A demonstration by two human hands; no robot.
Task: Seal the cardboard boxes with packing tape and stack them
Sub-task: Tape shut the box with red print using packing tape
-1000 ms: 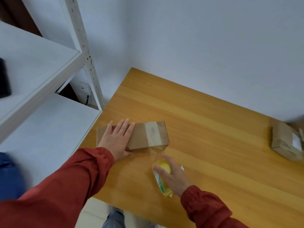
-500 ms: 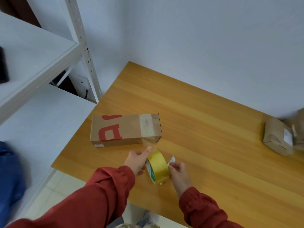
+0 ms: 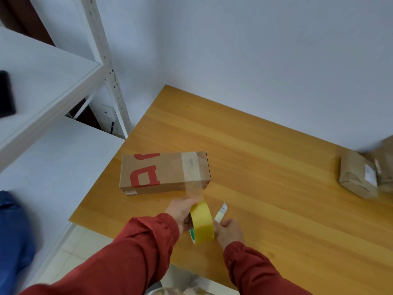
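A wide stretch of bare tabletop (image 3: pixel 272 171) lies open between the cardboard box (image 3: pixel 157 173) near the left edge and the wrapped parcels (image 3: pixel 357 177) at the far right, blurred, perhaps two of them. A strip of clear tape (image 3: pixel 194 192) stretches from the box's near side to the yellow roll (image 3: pixel 202 222), barring passage just in front of it. The white shelf rack (image 3: pixel 106 67) crowds the left and the wall (image 3: pixel 255 50) closes the back.
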